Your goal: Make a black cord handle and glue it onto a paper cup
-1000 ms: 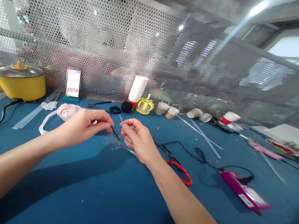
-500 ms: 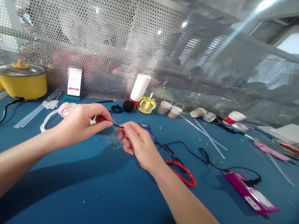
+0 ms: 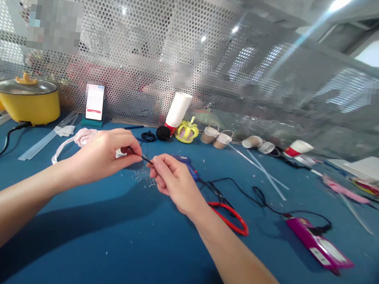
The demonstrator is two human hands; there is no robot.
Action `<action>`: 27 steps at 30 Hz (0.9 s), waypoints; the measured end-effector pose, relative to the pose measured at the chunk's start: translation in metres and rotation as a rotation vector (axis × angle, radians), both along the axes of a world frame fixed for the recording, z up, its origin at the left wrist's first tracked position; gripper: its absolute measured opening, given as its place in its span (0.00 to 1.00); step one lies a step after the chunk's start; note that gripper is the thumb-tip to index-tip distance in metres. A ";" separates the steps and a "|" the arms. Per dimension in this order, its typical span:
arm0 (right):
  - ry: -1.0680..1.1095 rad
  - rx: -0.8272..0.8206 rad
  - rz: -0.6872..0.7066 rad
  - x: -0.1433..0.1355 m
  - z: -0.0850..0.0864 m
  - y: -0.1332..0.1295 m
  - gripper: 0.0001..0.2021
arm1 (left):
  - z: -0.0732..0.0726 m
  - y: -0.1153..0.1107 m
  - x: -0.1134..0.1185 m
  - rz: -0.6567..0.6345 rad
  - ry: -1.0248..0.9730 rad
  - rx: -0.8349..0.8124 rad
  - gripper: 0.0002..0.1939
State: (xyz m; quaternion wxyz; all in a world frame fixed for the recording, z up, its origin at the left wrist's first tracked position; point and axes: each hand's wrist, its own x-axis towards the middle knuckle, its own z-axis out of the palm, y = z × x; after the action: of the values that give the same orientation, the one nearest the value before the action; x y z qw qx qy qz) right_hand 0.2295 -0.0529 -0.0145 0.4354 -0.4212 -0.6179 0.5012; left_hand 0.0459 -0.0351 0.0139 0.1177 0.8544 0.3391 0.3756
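A thin black cord (image 3: pixel 146 159) runs between my two hands above the blue table. My left hand (image 3: pixel 113 150) pinches one part of it between thumb and fingertips. Close on its right, my right hand (image 3: pixel 171 174) grips the other part, thumb against the curled fingers. The cord's ends are hidden in my fingers. Behind my left hand lies a roll of pale pink ribbon (image 3: pixel 84 137), partly covered. A blue tool (image 3: pixel 186 164) with a cable lies behind my right hand, and red-handled pliers or scissors (image 3: pixel 233 217) stick out beside my right wrist.
At the back stand a yellow electric pot (image 3: pixel 30 100), a phone (image 3: pixel 95 101), stacked paper cups (image 3: pixel 178 110), a yellow-green crown-like piece (image 3: pixel 187 130) and two small baskets (image 3: pixel 209 134). Clear glue sticks (image 3: pixel 44 141) lie left. A purple power strip (image 3: pixel 319 245) with its cable is at right.
Both hands keep their hold on the cord and have barely moved. A slightly longer black stretch now shows at my left fingertips, and the camera view has shifted a little.
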 end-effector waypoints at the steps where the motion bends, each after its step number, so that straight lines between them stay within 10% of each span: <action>1: -0.011 0.012 0.001 0.000 0.000 0.000 0.14 | 0.000 0.000 0.000 0.003 0.017 0.014 0.05; 27: -0.167 0.078 -0.010 0.000 0.001 -0.002 0.11 | 0.000 -0.001 -0.001 0.039 0.088 0.099 0.06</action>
State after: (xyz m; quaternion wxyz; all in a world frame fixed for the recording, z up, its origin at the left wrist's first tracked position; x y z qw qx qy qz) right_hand 0.2299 -0.0549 -0.0140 0.4009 -0.4474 -0.6691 0.4375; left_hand 0.0449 -0.0356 0.0141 0.0528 0.8682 0.3414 0.3563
